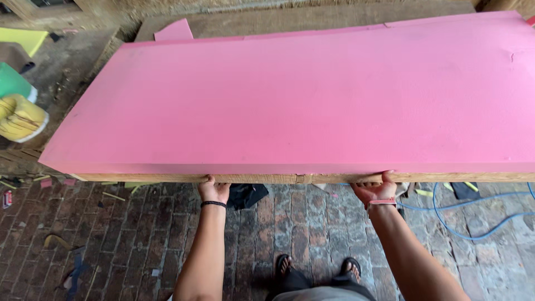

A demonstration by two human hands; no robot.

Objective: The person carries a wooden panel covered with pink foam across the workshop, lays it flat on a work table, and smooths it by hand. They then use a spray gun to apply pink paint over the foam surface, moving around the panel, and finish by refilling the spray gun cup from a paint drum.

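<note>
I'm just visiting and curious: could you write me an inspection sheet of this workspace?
Surface: wooden board under the foam.
Job's things: big pink foam slab lying flat on the board.
Clutter: foam scraps on the brick floor; yellow foam roll at left.
Grippers: left hand and right hand grip the board's near edge.
Cables: blue hose on the floor at right.
Surroundings: rough wall behind.

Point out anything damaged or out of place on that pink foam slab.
The pink foam slab has a small nick near its right end. Its far edge steps unevenly. Foam offcuts litter the brick floor.
</note>
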